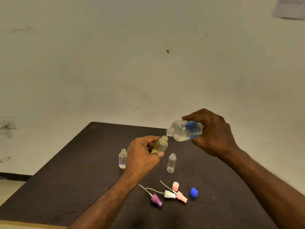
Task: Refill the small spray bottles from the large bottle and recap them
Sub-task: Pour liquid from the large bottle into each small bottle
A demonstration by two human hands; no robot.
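My right hand point(212, 133) grips the large clear bottle point(184, 130) with a blue label, tipped on its side with its open neck pointing left and down. Its mouth sits just above the neck of a small clear bottle point(160, 144), which my left hand point(142, 154) holds tilted above the dark table point(74, 171). Two more small uncapped bottles stand upright on the table: one at the left point(122, 158) with a little liquid at the bottom, one at the right point(171, 163) that looks empty.
Near the table's front lie three spray heads with dip tubes: purple point(156, 199), white point(170, 194) and pink point(181, 197). A pink cap point(175, 186) and a blue screw cap point(193, 192) stand beside them. A wall socket point(6, 123) is on the left wall.
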